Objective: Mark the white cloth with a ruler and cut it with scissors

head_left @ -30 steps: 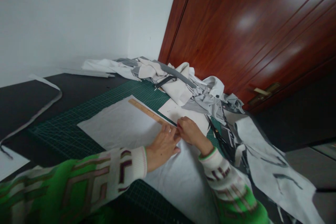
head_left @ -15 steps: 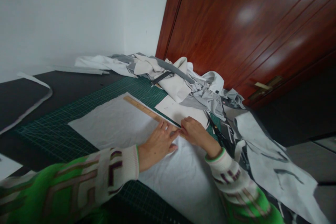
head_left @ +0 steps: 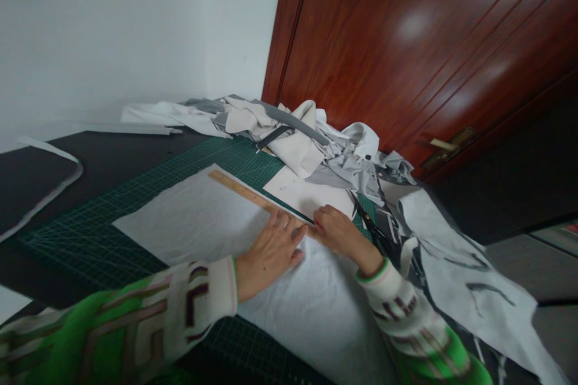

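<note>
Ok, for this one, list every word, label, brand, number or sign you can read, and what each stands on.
None: no text can be read in this view.
Flat, light-brown wooden ruler: any markings are too small and blurred to read.
Green gridded cutting mat: grid lines show; the tiny pale marks at the picture's bottom edge are too small to read.

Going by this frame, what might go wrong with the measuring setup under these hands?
The wooden ruler might pivot: the left hand presses near one end, leaving the far end unheld. The white cloth might creep or wrinkle, since its far-left corner lies loose on the green cutting mat. The scissors lie close to the right hand, so an outward swing might knock them.
</note>
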`<state>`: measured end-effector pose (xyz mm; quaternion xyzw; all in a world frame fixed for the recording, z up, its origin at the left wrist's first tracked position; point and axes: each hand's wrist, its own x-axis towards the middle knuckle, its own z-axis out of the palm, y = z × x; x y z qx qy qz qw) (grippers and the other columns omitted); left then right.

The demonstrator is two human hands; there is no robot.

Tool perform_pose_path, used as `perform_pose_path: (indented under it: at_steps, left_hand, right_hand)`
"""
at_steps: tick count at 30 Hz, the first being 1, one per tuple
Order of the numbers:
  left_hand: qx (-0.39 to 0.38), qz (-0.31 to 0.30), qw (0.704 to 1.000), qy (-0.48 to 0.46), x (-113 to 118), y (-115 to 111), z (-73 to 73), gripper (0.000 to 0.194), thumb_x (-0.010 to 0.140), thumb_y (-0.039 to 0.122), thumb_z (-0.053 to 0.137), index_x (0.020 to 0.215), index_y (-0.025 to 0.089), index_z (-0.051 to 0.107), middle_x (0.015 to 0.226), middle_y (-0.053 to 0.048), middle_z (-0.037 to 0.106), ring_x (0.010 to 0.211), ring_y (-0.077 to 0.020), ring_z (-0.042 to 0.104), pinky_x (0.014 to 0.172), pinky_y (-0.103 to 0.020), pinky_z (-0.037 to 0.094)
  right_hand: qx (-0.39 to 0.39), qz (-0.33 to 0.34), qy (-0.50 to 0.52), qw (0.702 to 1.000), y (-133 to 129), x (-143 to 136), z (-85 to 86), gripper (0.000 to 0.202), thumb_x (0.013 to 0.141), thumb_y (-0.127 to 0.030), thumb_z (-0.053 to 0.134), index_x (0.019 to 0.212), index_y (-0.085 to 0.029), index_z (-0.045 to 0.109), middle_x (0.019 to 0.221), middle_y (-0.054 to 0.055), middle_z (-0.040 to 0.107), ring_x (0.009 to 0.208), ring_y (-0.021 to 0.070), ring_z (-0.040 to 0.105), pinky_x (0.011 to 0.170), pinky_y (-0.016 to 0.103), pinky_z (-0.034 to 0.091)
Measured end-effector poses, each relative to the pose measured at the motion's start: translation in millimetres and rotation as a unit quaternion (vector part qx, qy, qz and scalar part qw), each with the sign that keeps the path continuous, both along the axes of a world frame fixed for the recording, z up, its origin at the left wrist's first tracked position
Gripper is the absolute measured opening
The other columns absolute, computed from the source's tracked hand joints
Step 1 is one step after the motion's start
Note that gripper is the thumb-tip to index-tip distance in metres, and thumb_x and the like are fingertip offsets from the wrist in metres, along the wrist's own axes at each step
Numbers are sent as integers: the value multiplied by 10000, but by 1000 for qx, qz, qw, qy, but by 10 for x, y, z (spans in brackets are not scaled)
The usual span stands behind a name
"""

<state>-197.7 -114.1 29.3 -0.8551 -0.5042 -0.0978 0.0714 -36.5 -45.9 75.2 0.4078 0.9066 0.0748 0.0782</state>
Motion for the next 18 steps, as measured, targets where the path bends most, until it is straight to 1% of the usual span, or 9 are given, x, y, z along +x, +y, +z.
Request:
perform_pose_path:
  at_steps: [2, 3, 5, 7, 13, 18]
  left_hand:
    - [-7, -24, 1000, -12, 26, -8, -1, 442, 948, 341, 544, 1309, 86, 544, 1251, -159, 603, 1191, -320, 513, 1072, -499, 334]
    - [-8, -38, 999, -16, 41, -15, -4, 417, 952, 325, 533, 1296, 90, 547, 1253, -150, 603, 1191, -311, 509, 1079, -497, 326]
    - [-2, -56, 998, -23, 70, -30, -9, 378, 962, 313, 506, 1287, 122, 542, 1278, -135, 592, 1210, -306, 496, 1092, -501, 310]
    - [1, -57, 998, -26, 101, -43, -15, 361, 965, 310, 492, 1284, 145, 536, 1291, -127, 587, 1216, -309, 495, 1094, -505, 308]
    - [0, -32, 999, -2, 208, -43, -28, 402, 965, 298, 471, 1328, 128, 506, 1311, -144, 592, 1232, -315, 511, 1093, -491, 329]
    - [1, -25, 999, 32, 231, -36, -9, 400, 974, 302, 458, 1326, 121, 515, 1317, -162, 598, 1248, -316, 515, 1082, -495, 346]
  right_hand:
    - [2, -4, 3, 1000, -9, -10, -10, 255, 985, -288, 505, 944, -101, 673, 924, 134, 689, 956, 257, 618, 806, 306, 451]
    - [2, -5, 3, 1000, -10, -11, -17, 217, 975, -240, 511, 946, -98, 672, 929, 135, 689, 965, 257, 615, 813, 306, 449]
    - [1, -6, 4, 1000, -2, -2, -34, 174, 952, -147, 503, 951, -99, 670, 934, 131, 688, 966, 250, 613, 820, 302, 445]
    - [-2, -6, 7, 1000, 15, 23, -53, 175, 932, -92, 493, 956, -106, 665, 939, 122, 686, 956, 235, 611, 818, 294, 442]
    - [-7, -5, 27, 1000, 52, 119, -98, 124, 926, -110, 516, 945, -131, 637, 948, 94, 668, 941, 205, 591, 814, 274, 438]
    - [-9, 5, 26, 1000, 42, 115, -87, 136, 937, -111, 507, 949, -127, 642, 956, 94, 671, 958, 211, 588, 838, 277, 439]
